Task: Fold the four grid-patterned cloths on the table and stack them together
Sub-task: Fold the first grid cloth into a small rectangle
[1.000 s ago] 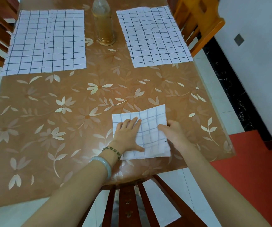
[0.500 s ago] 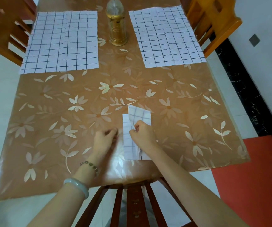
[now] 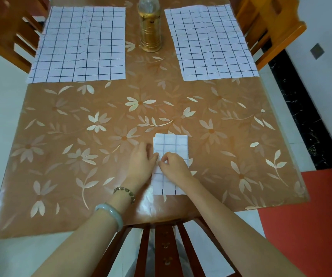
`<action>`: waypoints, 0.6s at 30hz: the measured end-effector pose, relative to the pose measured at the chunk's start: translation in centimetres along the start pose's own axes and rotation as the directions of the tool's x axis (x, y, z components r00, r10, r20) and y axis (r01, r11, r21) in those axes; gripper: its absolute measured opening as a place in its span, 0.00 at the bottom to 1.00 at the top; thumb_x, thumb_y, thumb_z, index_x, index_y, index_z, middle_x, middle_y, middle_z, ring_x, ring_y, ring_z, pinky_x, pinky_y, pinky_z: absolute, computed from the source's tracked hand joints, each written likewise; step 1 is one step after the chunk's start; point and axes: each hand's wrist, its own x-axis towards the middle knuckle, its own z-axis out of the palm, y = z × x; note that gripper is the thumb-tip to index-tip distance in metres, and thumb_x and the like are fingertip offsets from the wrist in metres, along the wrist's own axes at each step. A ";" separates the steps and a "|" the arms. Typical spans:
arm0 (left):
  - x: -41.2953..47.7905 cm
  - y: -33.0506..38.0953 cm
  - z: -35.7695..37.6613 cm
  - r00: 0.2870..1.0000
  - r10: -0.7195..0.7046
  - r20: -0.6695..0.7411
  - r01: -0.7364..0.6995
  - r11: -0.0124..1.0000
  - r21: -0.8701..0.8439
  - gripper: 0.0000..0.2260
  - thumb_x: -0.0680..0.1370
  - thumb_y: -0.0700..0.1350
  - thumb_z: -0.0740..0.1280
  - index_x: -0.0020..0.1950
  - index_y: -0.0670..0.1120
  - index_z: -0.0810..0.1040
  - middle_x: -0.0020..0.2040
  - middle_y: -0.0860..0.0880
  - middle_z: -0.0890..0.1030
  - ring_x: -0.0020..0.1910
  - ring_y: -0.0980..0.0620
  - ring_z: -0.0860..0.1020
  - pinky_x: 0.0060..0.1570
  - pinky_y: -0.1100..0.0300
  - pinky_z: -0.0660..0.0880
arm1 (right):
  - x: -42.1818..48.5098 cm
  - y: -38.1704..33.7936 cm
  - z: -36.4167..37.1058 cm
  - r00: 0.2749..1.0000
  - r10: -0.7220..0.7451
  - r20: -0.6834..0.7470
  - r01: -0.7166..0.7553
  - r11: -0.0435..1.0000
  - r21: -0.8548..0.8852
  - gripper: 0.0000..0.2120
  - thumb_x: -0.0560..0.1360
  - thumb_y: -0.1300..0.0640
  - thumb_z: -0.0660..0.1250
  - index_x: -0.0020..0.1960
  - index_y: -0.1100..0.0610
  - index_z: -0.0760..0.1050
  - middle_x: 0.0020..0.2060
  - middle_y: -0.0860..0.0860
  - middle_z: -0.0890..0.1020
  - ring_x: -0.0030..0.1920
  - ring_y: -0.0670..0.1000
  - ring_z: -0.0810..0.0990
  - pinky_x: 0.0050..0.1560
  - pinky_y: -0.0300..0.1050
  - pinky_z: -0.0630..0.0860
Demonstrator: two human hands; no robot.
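near edge of table [image 3: 65,176], centre-right: folded cloth [image 3: 171,142], a narrow upright rectangle, long side running away from me. layered edges show slightly staggered at its far left corner.

left hand [image 3: 141,166]: lies flat and relaxed on the tabletop just beside the cloth's left edge, fingers mostly straight, tips touching that edge. holds nothing.

right hand [image 3: 174,166]: rests on top of the folded cloth about mid-length, fingers curled, thumb and forefinger pinching at the left edge next to my left fingertips. some blur here, so i cannot tell how many layers are in the pinch.

far left of table: flat cloth [image 3: 79,45], fully spread, one corner overhanging the table edge. far right: second flat cloth [image 3: 211,43], also spread, creases visible. both well apart from the folded one.

between the two: bottle [image 3: 150,27], upright, amber lower part.

left wrist: bead bracelet [image 3: 125,192], pale bangle [image 3: 110,215] behind it.

chair back [image 3: 161,246] below the near table edge; wooden chairs at both far corners.
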 end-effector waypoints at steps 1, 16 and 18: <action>0.1 0.0 0.2 0.993 0.110 0.037 -0.113 0.988 0.108 0.17 0.75 0.42 0.68 0.63 0.39 0.72 0.53 0.42 0.75 0.54 0.43 0.73 0.49 0.60 0.63 | 0.0 0.3 -0.1 0.999 -0.035 0.002 0.035 0.999 0.009 0.08 0.76 0.53 0.60 0.41 0.54 0.74 0.43 0.53 0.76 0.45 0.53 0.75 0.45 0.46 0.69; -0.5 1.3 1.1 0.946 -0.322 0.025 0.319 0.919 -0.234 0.22 0.76 0.39 0.65 0.70 0.42 0.66 0.43 0.51 0.76 0.46 0.51 0.73 0.44 0.61 0.66 | 1.8 5.6 -5.4 0.946 -0.133 -0.297 0.136 0.991 -0.011 0.19 0.74 0.64 0.66 0.64 0.58 0.75 0.51 0.50 0.71 0.55 0.54 0.74 0.59 0.47 0.72; -0.5 1.1 1.2 0.938 -0.346 0.011 0.338 0.908 -0.248 0.21 0.76 0.39 0.65 0.69 0.42 0.68 0.40 0.54 0.74 0.44 0.53 0.73 0.44 0.62 0.65 | 2.0 5.8 -5.2 0.940 -0.152 -0.307 0.145 0.988 -0.045 0.19 0.74 0.65 0.67 0.64 0.60 0.75 0.53 0.53 0.73 0.55 0.55 0.74 0.60 0.46 0.72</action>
